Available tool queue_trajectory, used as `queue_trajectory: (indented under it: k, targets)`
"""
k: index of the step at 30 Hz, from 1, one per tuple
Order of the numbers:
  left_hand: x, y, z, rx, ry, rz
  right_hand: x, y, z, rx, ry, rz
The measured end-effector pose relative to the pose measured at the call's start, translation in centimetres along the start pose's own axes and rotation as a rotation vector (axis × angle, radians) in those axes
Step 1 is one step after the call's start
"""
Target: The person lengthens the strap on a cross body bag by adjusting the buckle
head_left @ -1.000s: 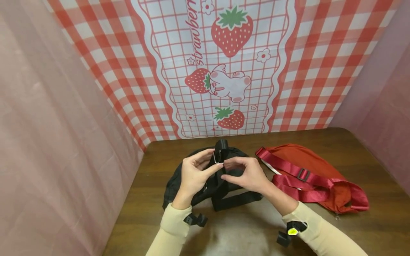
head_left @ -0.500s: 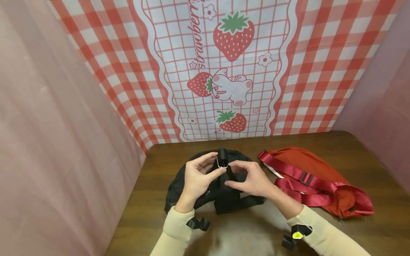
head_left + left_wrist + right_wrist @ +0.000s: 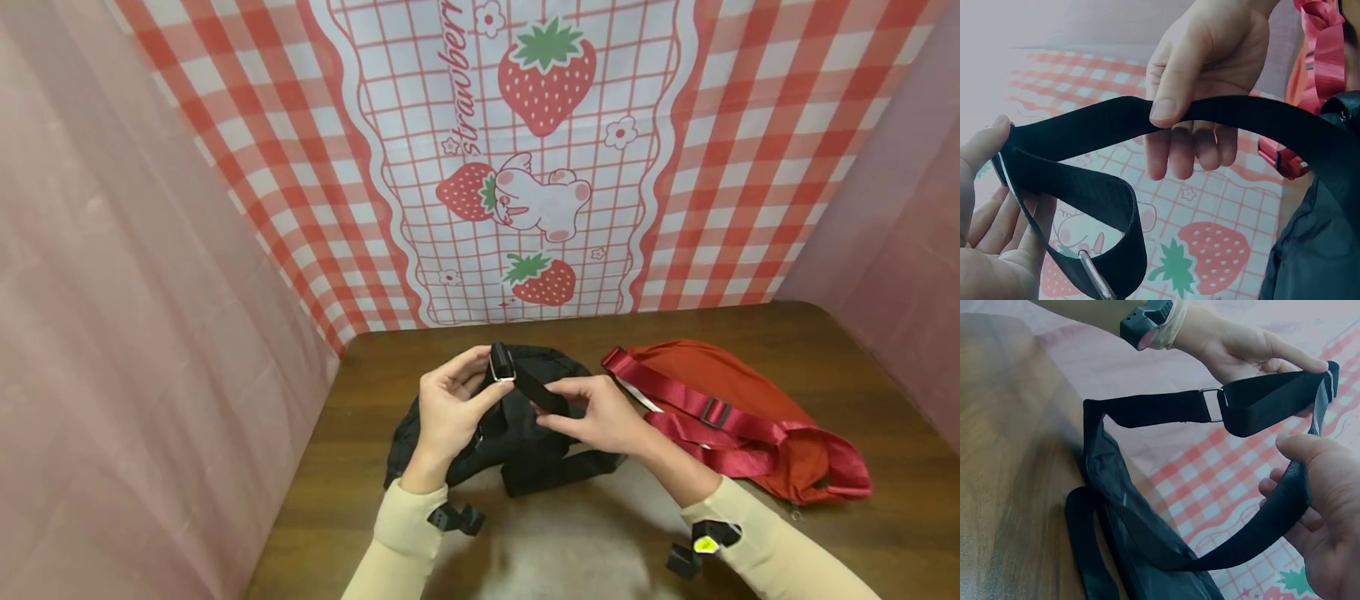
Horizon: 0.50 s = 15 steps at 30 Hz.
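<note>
My left hand [image 3: 448,410] pinches a metal strap buckle [image 3: 504,372] between thumb and fingers. A black webbing strap [image 3: 1097,128] runs through the buckle and folds into a loop beside it. Along that loop, a second metal ring [image 3: 1213,404] shows in the right wrist view. My right hand [image 3: 594,414] pinches the strap a short way to the right, thumb on top in the left wrist view. The strap belongs to a black bag [image 3: 551,364], which lies on the table beneath both hands and is partly hidden by them.
A red bag [image 3: 731,375] with a shiny crimson strap [image 3: 675,398] lies on the wooden table [image 3: 322,492] to the right. One more black strap end [image 3: 1088,544] trails off the black bag. A strawberry-print cloth [image 3: 547,200] hangs behind the table, with pink curtains at both sides.
My right hand has moved right, away from the buckle, drawing out a stretch of strap between the hands. My left hand stays on the buckle, which has turned and shifted slightly left.
</note>
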State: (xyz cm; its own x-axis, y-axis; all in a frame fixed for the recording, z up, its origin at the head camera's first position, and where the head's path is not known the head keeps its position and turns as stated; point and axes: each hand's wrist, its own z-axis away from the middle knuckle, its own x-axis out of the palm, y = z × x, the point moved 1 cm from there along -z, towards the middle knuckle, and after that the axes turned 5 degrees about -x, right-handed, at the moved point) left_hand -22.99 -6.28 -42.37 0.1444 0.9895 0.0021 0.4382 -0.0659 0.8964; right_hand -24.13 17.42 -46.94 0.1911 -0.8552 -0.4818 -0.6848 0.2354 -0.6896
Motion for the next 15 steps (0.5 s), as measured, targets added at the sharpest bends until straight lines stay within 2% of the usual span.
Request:
queue_trajectory:
  k: [4, 8, 12, 15]
  targets:
    - [0.08, -0.03, -0.02, -0.012, -0.012, 0.0, -0.05, 0.06, 0.01, -0.037, 0.025, 0.002]
    - [0.25, -0.22, -0.03, -0.025, -0.042, -0.011, -0.04, -0.28, -0.46, -0.138, 0.085, -0.088]
    - [0.08, -0.42, -0.04, -0.035, -0.035, -0.017, -0.28, -0.47, -0.56, -0.214, 0.123, -0.145]
    - [-0.23, -0.37, 0.06, -0.049, -0.032, -0.016, -0.51, -0.3, -0.33, -0.225, 0.147, -0.135]
